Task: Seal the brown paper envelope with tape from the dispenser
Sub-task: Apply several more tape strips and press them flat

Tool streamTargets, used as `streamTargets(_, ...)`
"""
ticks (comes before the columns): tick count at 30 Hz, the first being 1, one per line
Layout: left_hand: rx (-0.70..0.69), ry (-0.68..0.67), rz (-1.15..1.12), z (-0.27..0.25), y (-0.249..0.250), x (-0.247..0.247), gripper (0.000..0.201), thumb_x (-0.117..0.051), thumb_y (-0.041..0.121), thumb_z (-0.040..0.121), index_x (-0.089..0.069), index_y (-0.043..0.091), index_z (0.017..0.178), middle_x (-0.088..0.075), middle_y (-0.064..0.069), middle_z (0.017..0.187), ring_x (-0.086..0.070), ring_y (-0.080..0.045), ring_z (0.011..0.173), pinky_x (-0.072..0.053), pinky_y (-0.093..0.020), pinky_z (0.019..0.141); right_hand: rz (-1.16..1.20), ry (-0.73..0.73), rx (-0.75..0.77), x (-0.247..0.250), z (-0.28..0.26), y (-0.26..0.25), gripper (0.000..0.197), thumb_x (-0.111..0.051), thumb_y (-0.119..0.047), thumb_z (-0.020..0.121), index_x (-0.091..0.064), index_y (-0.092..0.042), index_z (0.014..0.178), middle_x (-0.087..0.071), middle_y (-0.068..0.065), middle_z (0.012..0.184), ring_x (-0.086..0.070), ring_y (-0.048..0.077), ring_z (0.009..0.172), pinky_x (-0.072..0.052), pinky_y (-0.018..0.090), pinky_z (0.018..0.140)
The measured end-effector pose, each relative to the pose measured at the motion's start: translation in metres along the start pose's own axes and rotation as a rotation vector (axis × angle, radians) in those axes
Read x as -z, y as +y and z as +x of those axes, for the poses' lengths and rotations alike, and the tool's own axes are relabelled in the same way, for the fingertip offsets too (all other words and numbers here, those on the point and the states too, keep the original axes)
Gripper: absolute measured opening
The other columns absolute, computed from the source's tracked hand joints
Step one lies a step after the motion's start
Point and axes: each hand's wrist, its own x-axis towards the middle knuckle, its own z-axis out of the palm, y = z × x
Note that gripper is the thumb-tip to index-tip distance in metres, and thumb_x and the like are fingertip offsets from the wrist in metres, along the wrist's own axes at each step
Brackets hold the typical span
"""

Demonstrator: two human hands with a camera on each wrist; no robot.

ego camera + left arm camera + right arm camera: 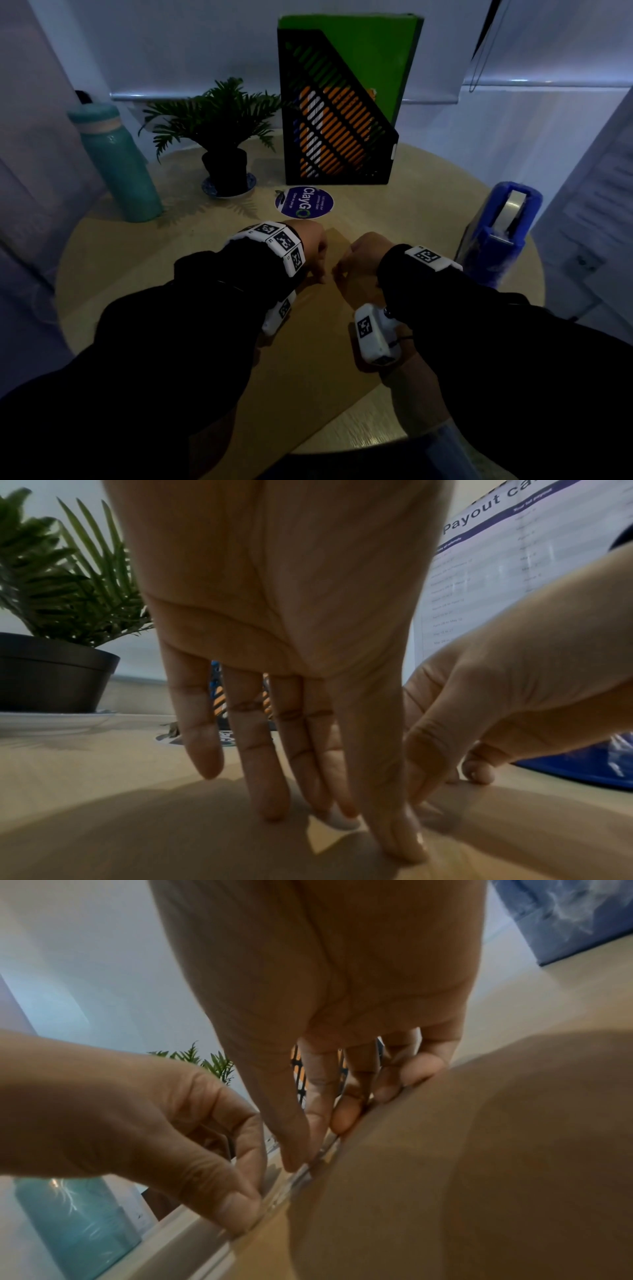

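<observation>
I am pressing down with both hands at the far edge of the brown paper envelope (308,342), which is lying flat on the round table (120,274) in front of me. My left hand (310,250) is reaching down with fingers almost straight, the fingertips (270,808) and thumb bearing on the paper. My right hand (359,255) is more curled, its thumb and forefinger meeting at the edge, where a strip of clear tape (301,1180) is glinting in the right wrist view. I cannot tell whether they are nipping the tape or only pressing it.

I am judging the envelope light and thin, so it is likely to slide or buckle; I am keeping flat fingers on it rather than lifting it. The tape looks flimsy and sticky, apt to curl onto itself, so it is best taken by its ends and smoothed from the middle outward.

The blue tape dispenser (496,226) is standing to my right, just beside the envelope. Further back are a file holder (339,120), a potted plant (222,144), a teal bottle (116,161) and a round sticker (304,202).
</observation>
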Motion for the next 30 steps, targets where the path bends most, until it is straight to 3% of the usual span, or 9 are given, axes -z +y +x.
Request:
streamTargets(4,-0.013,0.013,-0.007,-0.007,0.003,0.001,0.041,-0.071,0.035,0.083,-0.068,0.004,0.11,-0.07,-0.009,0.11,-0.064,-0.025,0.102,-0.044,-0.029,0.076,-0.051,0.002,0.032,0.0,0.005,0.0,0.018,-0.072,-0.025,0.082,-0.07,-0.007,0.083,-0.059,0.007,0.079,-0.053,0.017,0.07,-0.044,0.028,0.065)
streamTargets(13,-0.027,0.038,-0.025,-0.011,-0.004,-0.003,0.036,-0.078,0.037,0.075,-0.072,0.007,0.095,-0.071,-0.006,0.093,-0.063,-0.021,0.081,-0.043,-0.025,0.064,-0.291,0.048,0.025,-0.003,0.021,-0.003,0.044,-0.074,-0.048,0.075,-0.065,-0.006,0.083,-0.059,0.008,0.076,-0.059,0.025,0.079,-0.047,0.032,0.074)
streamTargets(16,-0.01,0.028,-0.015,-0.012,-0.002,-0.004,0.025,-0.072,0.03,0.083,-0.064,0.006,0.084,-0.063,-0.002,0.081,-0.054,-0.012,0.067,-0.037,-0.016,0.056,-0.415,-0.011,0.036,0.004,0.016,-0.005,0.039,-0.065,-0.045,0.086,-0.066,-0.007,0.096,-0.059,0.008,0.089,-0.054,0.021,0.081,-0.042,0.029,0.073)
streamTargets(18,-0.003,0.027,-0.002,-0.015,0.0,-0.003,0.025,-0.072,0.03,0.083,-0.067,0.006,0.088,-0.066,-0.001,0.086,-0.057,-0.014,0.073,-0.04,-0.018,0.063,-0.428,-0.033,0.038,0.01,0.015,-0.004,0.042,-0.062,-0.044,0.089,-0.067,-0.005,0.103,-0.06,0.008,0.089,-0.053,0.02,0.073,-0.041,0.029,0.073)
streamTargets(22,-0.01,0.031,-0.03,-0.021,-0.002,0.0,0.033,-0.081,0.03,0.073,-0.072,0.013,0.1,-0.072,-0.001,0.1,-0.066,-0.021,0.095,-0.049,-0.031,0.077,-0.451,-0.076,0.019,0.016,0.016,-0.012,0.049,-0.064,-0.058,0.081,-0.057,-0.012,0.067,-0.053,0.001,0.062,-0.047,0.015,0.058,-0.041,0.029,0.072)
streamTargets(24,-0.002,0.019,-0.069,-0.022,-0.005,-0.002,0.031,-0.079,0.026,0.076,-0.07,0.012,0.102,-0.072,-0.002,0.102,-0.065,-0.021,0.098,-0.049,-0.031,0.079,-0.575,-0.095,-0.003,0.011,0.017,-0.019,0.05,-0.061,-0.061,0.081,-0.053,-0.014,0.067,-0.052,0.001,0.065,-0.045,0.015,0.058,-0.038,0.029,0.073)
streamTargets(26,0.002,0.013,-0.12,-0.022,-0.006,-0.003,0.027,-0.077,0.02,0.078,-0.069,0.01,0.102,-0.073,-0.003,0.099,-0.066,-0.021,0.095,-0.05,-0.03,0.076,-0.634,-0.108,0.012,0.008,0.018,-0.021,0.038,-0.059,-0.05,0.088,-0.061,-0.013,0.089,-0.059,0.004,0.084,-0.046,0.015,0.069,-0.035,0.028,0.076)
streamTargets(28,0.011,0.006,-0.135,-0.022,-0.005,-0.004,0.025,-0.076,0.017,0.079,-0.068,0.008,0.101,-0.072,-0.004,0.099,-0.066,-0.022,0.094,-0.049,-0.029,0.074,-0.509,-0.171,0.04,0.01,0.019,-0.021,0.035,-0.06,-0.025,0.094,-0.059,-0.004,0.121,-0.055,0.012,0.102,-0.045,0.02,0.089,-0.038,0.032,0.082)
streamTargets(30,0.014,0.01,-0.115,-0.023,-0.004,-0.004,0.026,-0.076,0.018,0.08,-0.067,0.009,0.102,-0.071,-0.004,0.102,-0.065,-0.023,0.096,-0.049,-0.031,0.077,-0.434,-0.186,0.035,0.013,0.02,-0.022,0.022,-0.061,-0.012,0.092,-0.061,-0.005,0.113,-0.051,0.012,0.097,-0.046,0.024,0.092,-0.042,0.036,0.09)
